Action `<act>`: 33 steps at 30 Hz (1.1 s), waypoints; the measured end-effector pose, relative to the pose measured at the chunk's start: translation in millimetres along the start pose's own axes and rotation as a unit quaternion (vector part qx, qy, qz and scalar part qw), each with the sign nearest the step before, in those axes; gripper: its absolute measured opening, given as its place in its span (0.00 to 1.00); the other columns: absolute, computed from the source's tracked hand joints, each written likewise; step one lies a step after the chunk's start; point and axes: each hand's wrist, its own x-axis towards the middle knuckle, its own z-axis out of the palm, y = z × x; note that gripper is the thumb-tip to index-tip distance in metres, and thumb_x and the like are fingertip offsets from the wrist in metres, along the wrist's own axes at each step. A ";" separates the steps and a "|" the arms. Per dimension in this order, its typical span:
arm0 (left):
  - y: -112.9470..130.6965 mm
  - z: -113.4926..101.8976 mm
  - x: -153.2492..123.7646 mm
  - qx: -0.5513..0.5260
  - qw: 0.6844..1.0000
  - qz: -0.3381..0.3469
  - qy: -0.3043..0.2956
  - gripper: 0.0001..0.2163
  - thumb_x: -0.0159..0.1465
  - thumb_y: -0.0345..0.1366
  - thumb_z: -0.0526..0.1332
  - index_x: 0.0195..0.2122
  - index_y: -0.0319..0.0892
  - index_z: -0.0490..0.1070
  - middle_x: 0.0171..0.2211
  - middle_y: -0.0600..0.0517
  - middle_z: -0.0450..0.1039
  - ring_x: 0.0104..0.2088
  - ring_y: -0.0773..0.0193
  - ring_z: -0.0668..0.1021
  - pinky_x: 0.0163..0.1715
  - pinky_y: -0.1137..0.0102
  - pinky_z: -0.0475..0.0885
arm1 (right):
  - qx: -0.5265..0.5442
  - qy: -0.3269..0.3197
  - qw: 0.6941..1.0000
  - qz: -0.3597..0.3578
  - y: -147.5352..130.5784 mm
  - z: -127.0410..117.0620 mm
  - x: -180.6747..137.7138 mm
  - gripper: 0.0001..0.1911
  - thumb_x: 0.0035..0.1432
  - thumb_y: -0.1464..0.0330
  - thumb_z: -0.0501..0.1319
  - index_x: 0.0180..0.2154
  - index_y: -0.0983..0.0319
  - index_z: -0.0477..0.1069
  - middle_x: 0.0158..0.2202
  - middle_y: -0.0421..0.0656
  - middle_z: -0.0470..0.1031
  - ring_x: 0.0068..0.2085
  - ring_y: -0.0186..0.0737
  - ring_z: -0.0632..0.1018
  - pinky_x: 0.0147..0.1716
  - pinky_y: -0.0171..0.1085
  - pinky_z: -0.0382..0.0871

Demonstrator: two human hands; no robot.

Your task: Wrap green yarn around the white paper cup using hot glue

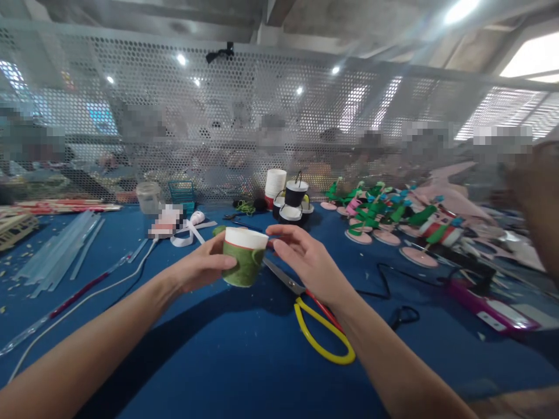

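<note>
My left hand [198, 266] holds a small paper cup [243, 255] above the blue table [244, 361]; the cup has a white rim and a green felt wrap. Fingers and thumb grip its left side. My right hand [305, 261] is just right of the cup with fingers spread, fingertips close to its rim and nothing in its grasp. Under the right hand lie scissors with yellow handles [321, 331].
A stack of white cups [275, 183] and black-wrapped cups [296, 201] stand at the back centre. Green and pink craft pieces [384, 218] fill the back right. Clear glue sticks [56, 253] lie left. A purple glue gun [489, 302] and black cable lie right. Perforated metal screen behind.
</note>
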 end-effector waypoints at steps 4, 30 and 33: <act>0.0 3.0 -2.6 0.057 0.997 0.008 0.058 0.27 0.46 0.39 0.67 0.46 0.37 0.62 0.44 0.43 0.70 0.44 0.53 0.74 0.42 0.64 0.67 | -0.013 0.024 1.000 -0.014 1.2 3.2 -2.7 0.16 0.56 0.58 0.54 0.43 0.61 0.66 0.40 0.46 0.72 0.41 0.41 0.73 0.39 0.41 0.68; -13.6 3.6 -16.0 0.657 0.680 0.319 0.062 0.30 0.55 0.47 0.62 0.55 0.45 0.51 0.51 0.41 0.59 0.53 0.48 0.63 0.52 0.54 0.59 | 0.070 -0.023 0.993 0.096 10.4 15.1 -2.0 0.10 0.50 0.62 0.60 0.25 0.62 0.68 0.23 0.38 0.67 0.25 0.31 0.65 0.26 0.33 0.59; -4.6 -1.2 -14.1 0.569 0.776 0.253 0.100 0.34 0.51 0.51 0.64 0.55 0.45 0.52 0.54 0.41 0.55 0.56 0.47 0.60 0.54 0.52 0.56 | -0.027 -0.047 0.999 0.000 9.7 16.8 -3.9 0.06 0.52 0.67 0.58 0.25 0.61 0.69 0.27 0.40 0.68 0.29 0.34 0.68 0.32 0.35 0.62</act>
